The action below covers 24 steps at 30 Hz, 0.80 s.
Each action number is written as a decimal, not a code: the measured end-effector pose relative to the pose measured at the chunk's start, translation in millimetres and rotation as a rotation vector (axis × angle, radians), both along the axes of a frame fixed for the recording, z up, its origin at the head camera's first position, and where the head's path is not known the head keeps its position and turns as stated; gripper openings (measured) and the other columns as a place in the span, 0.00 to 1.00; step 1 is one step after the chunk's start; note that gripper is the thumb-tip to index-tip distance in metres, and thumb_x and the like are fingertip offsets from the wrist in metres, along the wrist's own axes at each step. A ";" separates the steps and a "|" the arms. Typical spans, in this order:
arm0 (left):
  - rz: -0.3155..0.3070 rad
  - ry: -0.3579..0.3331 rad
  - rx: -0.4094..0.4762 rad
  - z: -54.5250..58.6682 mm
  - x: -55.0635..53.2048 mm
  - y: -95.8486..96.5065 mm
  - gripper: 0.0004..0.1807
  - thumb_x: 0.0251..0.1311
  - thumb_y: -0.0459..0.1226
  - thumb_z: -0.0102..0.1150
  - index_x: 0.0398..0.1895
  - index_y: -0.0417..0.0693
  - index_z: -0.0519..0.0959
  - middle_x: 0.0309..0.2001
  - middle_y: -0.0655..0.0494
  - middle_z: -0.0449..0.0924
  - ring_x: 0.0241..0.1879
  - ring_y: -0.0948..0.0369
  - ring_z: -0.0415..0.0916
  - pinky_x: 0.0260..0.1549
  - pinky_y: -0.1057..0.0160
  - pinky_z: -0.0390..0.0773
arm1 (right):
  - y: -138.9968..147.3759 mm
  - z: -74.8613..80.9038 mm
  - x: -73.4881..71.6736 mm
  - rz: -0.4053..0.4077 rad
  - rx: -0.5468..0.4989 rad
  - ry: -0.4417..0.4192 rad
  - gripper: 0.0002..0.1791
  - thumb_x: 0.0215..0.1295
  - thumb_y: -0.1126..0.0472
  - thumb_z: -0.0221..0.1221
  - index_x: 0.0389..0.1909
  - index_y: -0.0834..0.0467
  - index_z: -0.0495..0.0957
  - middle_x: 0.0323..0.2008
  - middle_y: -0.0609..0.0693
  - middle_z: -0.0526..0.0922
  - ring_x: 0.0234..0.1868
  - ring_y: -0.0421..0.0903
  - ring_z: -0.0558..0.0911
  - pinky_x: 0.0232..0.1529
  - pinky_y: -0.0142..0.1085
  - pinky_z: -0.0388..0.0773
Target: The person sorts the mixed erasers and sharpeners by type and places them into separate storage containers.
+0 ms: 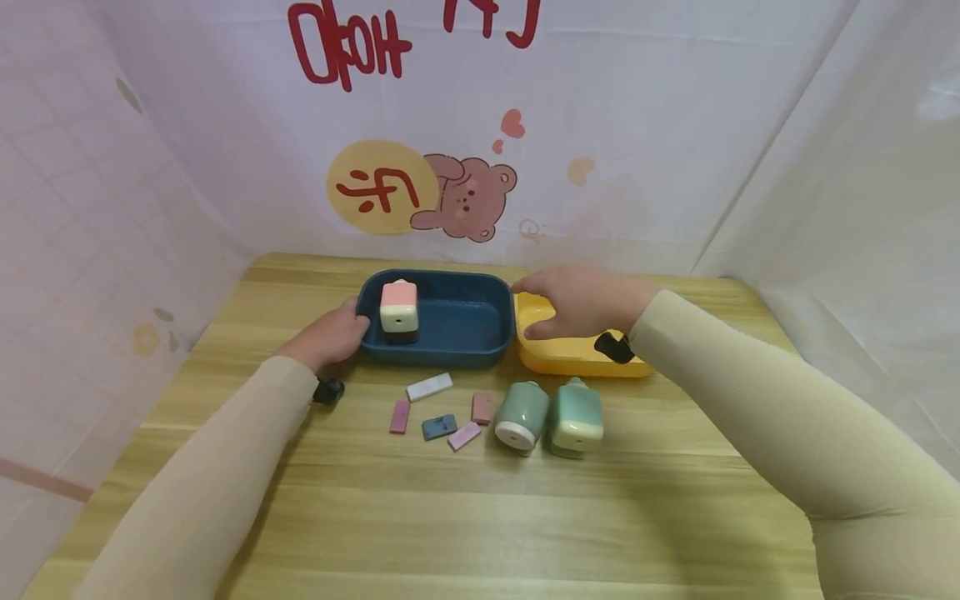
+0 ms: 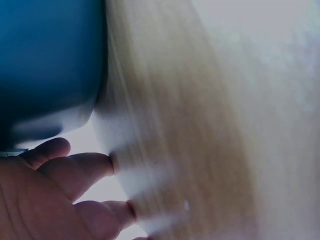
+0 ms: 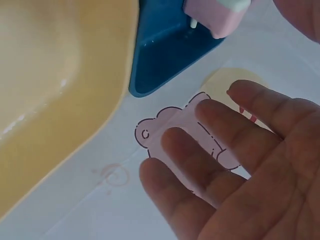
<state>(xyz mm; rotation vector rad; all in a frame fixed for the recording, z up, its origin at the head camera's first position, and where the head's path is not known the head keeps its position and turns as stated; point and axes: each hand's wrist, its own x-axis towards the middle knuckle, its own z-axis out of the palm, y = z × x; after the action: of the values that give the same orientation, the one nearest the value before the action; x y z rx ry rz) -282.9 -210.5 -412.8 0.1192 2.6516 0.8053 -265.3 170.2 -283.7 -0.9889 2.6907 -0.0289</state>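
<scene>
A dark blue tray [image 1: 465, 333] holds a pink and cream block-shaped bottle [image 1: 399, 308] with a dark base. My left hand [image 1: 330, 333] is at the tray's left end, its thumb overlapping the rim in the head view. In the left wrist view, its spread fingers [image 2: 82, 170] lie beside the tray wall. Over the left part of a yellow tray [image 1: 577, 367], my right hand [image 1: 585, 302] has its fingers extended and thumb apart. Nothing is in its palm in the right wrist view. Part of the yellow tray is hidden by that hand and its sleeve.
In front of the trays stand a round green bottle [image 1: 523, 408] and a squarish green bottle [image 1: 577, 417], side by side. Several small flat blocks lie left of them, including a white one [image 1: 430, 387] and a dark blue one [image 1: 439, 427]. A printed cloth [image 1: 615, 117] hangs behind the table.
</scene>
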 end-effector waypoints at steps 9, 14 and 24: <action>-0.003 0.000 -0.007 4.1 0.7 -0.1 0.38 0.80 0.47 0.27 0.85 0.37 0.41 0.83 0.34 0.49 0.82 0.37 0.50 0.79 0.35 0.52 | 29.1 -4.9 39.3 -0.012 -0.013 -0.042 0.41 0.66 0.44 0.69 0.75 0.59 0.71 0.72 0.57 0.76 0.73 0.58 0.75 0.74 0.54 0.70; -0.005 0.001 -0.011 3.8 0.7 -0.1 0.38 0.79 0.47 0.26 0.85 0.36 0.40 0.83 0.32 0.48 0.82 0.37 0.50 0.79 0.35 0.52 | 36.9 -9.7 59.0 -0.014 -0.001 -0.067 0.43 0.65 0.42 0.70 0.75 0.58 0.70 0.72 0.58 0.76 0.72 0.59 0.76 0.72 0.55 0.72; -0.002 0.000 -0.008 2.7 1.5 0.2 0.38 0.79 0.46 0.27 0.84 0.36 0.41 0.83 0.33 0.49 0.81 0.38 0.53 0.79 0.35 0.53 | 42.9 -21.6 80.9 -0.014 0.046 -0.100 0.47 0.60 0.37 0.72 0.75 0.55 0.70 0.68 0.57 0.77 0.59 0.55 0.84 0.63 0.53 0.80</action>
<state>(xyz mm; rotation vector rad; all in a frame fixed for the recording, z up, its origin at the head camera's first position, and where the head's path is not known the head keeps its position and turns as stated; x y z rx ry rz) -281.3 -210.3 -410.1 0.1190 2.6540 0.7937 -184.4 213.1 -305.4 -0.9293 2.5954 -0.0189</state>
